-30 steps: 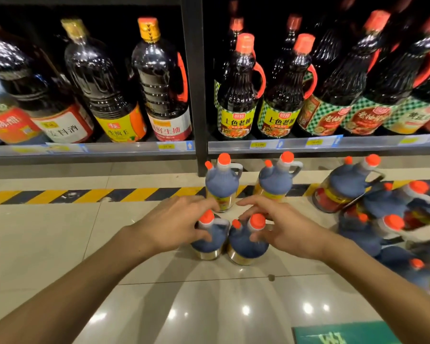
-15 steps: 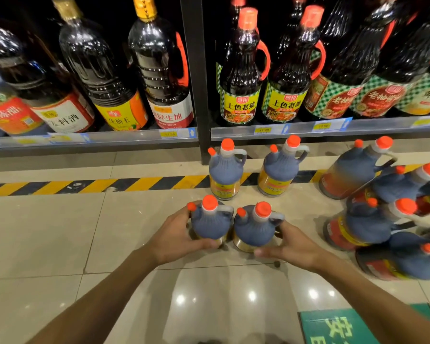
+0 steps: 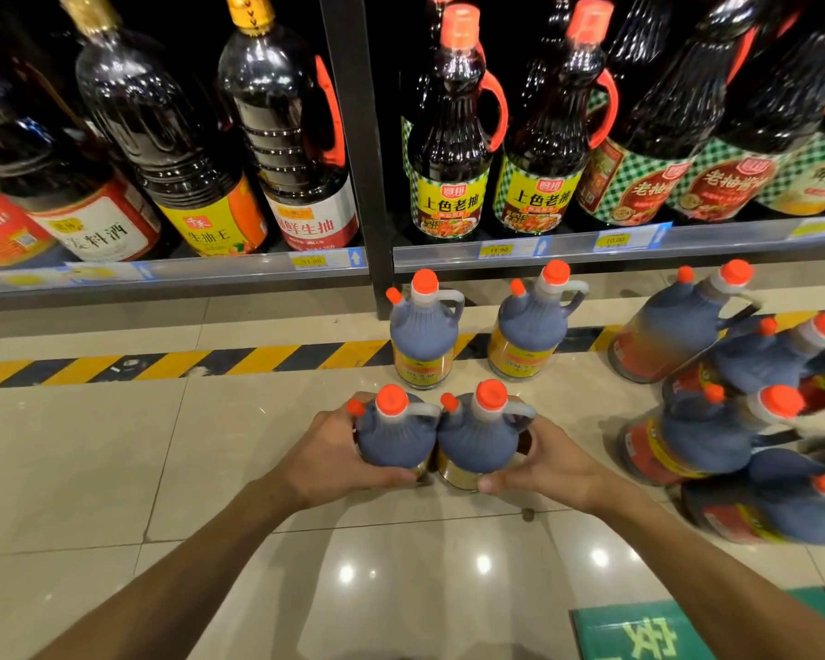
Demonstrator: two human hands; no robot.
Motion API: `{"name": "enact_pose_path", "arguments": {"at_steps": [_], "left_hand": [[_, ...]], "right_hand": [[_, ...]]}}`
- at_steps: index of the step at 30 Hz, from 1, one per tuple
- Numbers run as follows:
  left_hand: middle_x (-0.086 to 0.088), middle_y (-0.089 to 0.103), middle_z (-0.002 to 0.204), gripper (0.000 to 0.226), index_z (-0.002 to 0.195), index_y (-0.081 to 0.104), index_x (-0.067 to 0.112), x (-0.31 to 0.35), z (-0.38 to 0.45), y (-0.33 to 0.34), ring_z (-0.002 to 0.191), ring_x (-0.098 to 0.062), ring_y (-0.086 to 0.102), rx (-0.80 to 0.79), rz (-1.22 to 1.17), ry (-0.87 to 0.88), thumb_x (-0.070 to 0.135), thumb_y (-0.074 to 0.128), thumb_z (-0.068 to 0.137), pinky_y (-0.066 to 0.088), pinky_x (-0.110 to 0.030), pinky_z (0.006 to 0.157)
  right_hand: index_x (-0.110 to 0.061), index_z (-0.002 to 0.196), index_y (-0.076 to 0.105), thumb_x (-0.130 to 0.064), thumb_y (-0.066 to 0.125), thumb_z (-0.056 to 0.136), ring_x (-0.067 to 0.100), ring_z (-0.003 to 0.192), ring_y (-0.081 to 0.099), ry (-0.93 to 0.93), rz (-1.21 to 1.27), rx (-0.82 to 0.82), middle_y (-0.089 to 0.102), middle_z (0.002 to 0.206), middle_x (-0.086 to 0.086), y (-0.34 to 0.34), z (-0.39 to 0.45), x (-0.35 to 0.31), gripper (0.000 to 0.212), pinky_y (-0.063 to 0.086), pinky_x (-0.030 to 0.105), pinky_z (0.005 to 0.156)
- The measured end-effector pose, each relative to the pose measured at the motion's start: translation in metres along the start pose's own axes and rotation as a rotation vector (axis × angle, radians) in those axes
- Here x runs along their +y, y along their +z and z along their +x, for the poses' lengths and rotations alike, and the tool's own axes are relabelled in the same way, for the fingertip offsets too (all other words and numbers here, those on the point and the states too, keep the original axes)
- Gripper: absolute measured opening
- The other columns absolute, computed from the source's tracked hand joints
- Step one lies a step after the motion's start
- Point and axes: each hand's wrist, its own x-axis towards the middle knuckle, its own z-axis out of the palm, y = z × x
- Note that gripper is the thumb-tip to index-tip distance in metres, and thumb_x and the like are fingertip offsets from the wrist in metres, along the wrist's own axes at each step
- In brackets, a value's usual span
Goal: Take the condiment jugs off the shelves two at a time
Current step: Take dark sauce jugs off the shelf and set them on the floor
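Shop aisle, glossy beige tile floor (image 3: 91, 469), black-and-yellow hazard stripe (image 3: 163, 366) running along the foot of a dark shelf (image 3: 172, 273) stocked with tall sauce bottles (image 3: 277, 135).

Left hand (image 3: 325, 454) was curled round the outer side of the left jug (image 3: 394, 438), thumb wrapped across the near side low on the body. Right hand (image 3: 551, 462) was curled the same way round the right jug (image 3: 479, 438), thumb under its near lower edge, fingers behind its handle side. Both jugs were upright, orange caps up, touching each other between the two hands. Couldn't tell whether their bases were on the tile or just off it.

Just beyond the fingertips, two more upright jugs (image 3: 425, 335) stood apart from each other on the hazard stripe, at the base of the shelf upright (image 3: 353, 135). Out past the right hand, well clear of it, was a packed cluster of similar jugs (image 3: 715, 435) with red labels, blurred at the frame edge.

Near the right forearm, a green floor sticker (image 3: 639, 631) showed at the bottom edge.
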Motion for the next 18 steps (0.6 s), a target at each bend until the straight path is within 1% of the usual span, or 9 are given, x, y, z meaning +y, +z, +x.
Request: {"name": "enact_pose_path", "arguments": {"at_steps": [2, 5, 6, 8, 11, 13, 15, 17, 18], "left_hand": [[0.023, 0.071, 0.095, 0.069, 0.103, 0.061, 0.036, 0.002, 0.002, 0.001, 0.090, 0.002, 0.069, 0.009, -0.047, -0.046, 0.054, 0.095, 0.045, 0.054, -0.016, 0.072], [0.016, 0.073, 0.103, 0.068, 0.109, 0.062, 0.033, 0.011, 0.002, -0.005, 0.097, -0.005, 0.070, -0.049, -0.160, -0.088, 0.040, 0.097, 0.052, 0.057, -0.019, 0.076], [0.015, 0.074, 0.104, 0.070, 0.111, 0.062, 0.032, 0.017, 0.001, -0.009, 0.100, -0.007, 0.070, -0.076, -0.206, -0.088, 0.042, 0.097, 0.051, 0.058, -0.021, 0.079], [0.013, 0.077, 0.103, 0.069, 0.110, 0.066, 0.029, 0.029, -0.001, -0.018, 0.100, -0.008, 0.072, -0.099, -0.289, -0.087, 0.045, 0.097, 0.051, 0.058, -0.022, 0.080], [0.015, 0.078, 0.094, 0.051, 0.107, 0.067, 0.025, 0.055, -0.004, -0.036, 0.091, -0.004, 0.073, -0.117, -0.387, -0.058, 0.032, 0.091, 0.063, 0.056, -0.017, 0.071], [0.013, 0.078, 0.097, 0.054, 0.111, 0.067, 0.025, 0.074, -0.005, -0.050, 0.093, -0.008, 0.074, -0.128, -0.398, -0.049, 0.042, 0.090, 0.064, 0.057, -0.020, 0.072], [0.008, 0.078, 0.104, 0.068, 0.115, 0.067, 0.026, 0.090, -0.007, -0.064, 0.098, -0.013, 0.074, -0.126, -0.390, -0.045, 0.057, 0.083, 0.057, 0.058, -0.031, 0.080], [0.004, 0.078, 0.104, 0.071, 0.114, 0.069, 0.025, 0.106, -0.010, -0.077, 0.097, -0.015, 0.074, -0.113, -0.402, -0.025, 0.061, 0.076, 0.053, 0.058, -0.038, 0.085], [0.003, 0.079, 0.102, 0.070, 0.112, 0.070, 0.024, 0.114, -0.012, -0.081, 0.095, -0.015, 0.075, -0.098, -0.409, -0.012, 0.061, 0.074, 0.053, 0.057, -0.039, 0.084]], "right_hand": [[-0.027, 0.137, 0.055, -0.024, 0.098, 0.063, 0.009, 0.123, 0.063, 0.010, 0.053, -0.016, 0.069, 0.130, -0.010, -0.002, 0.002, -0.002, 0.085, 0.052, 0.029, 0.102], [-0.030, 0.130, 0.056, -0.010, 0.091, 0.071, -0.001, 0.114, 0.065, 0.014, 0.123, -0.062, 0.072, 0.121, -0.017, -0.006, 0.001, -0.013, 0.072, 0.054, 0.017, 0.089], [-0.031, 0.129, 0.056, -0.013, 0.092, 0.071, -0.001, 0.113, 0.065, 0.017, 0.152, -0.080, 0.072, 0.119, -0.020, -0.008, -0.001, -0.018, 0.070, 0.054, 0.015, 0.086], [-0.031, 0.131, 0.057, -0.029, 0.094, 0.066, 0.004, 0.116, 0.066, 0.015, 0.216, -0.102, 0.071, 0.123, -0.019, -0.009, -0.003, -0.028, 0.075, 0.055, 0.018, 0.086], [-0.028, 0.137, 0.055, -0.053, 0.093, 0.054, 0.015, 0.121, 0.066, -0.017, 0.295, -0.080, 0.070, 0.130, -0.007, -0.012, -0.004, -0.048, 0.094, 0.057, 0.032, 0.095], [-0.025, 0.138, 0.054, -0.059, 0.094, 0.050, 0.021, 0.118, 0.068, -0.049, 0.365, -0.078, 0.071, 0.129, 0.000, -0.015, -0.005, -0.065, 0.102, 0.058, 0.034, 0.091], [-0.026, 0.135, 0.055, -0.061, 0.094, 0.046, 0.020, 0.113, 0.071, -0.082, 0.430, -0.075, 0.073, 0.124, 0.001, -0.018, -0.008, -0.085, 0.103, 0.059, 0.029, 0.084], [-0.027, 0.136, 0.055, -0.064, 0.094, 0.044, 0.022, 0.113, 0.071, -0.105, 0.466, -0.055, 0.073, 0.124, 0.002, -0.021, -0.011, -0.106, 0.107, 0.060, 0.031, 0.084], [-0.025, 0.139, 0.054, -0.064, 0.093, 0.044, 0.025, 0.114, 0.071, -0.117, 0.486, -0.043, 0.073, 0.126, 0.005, -0.022, -0.013, -0.115, 0.109, 0.060, 0.034, 0.085]]}}
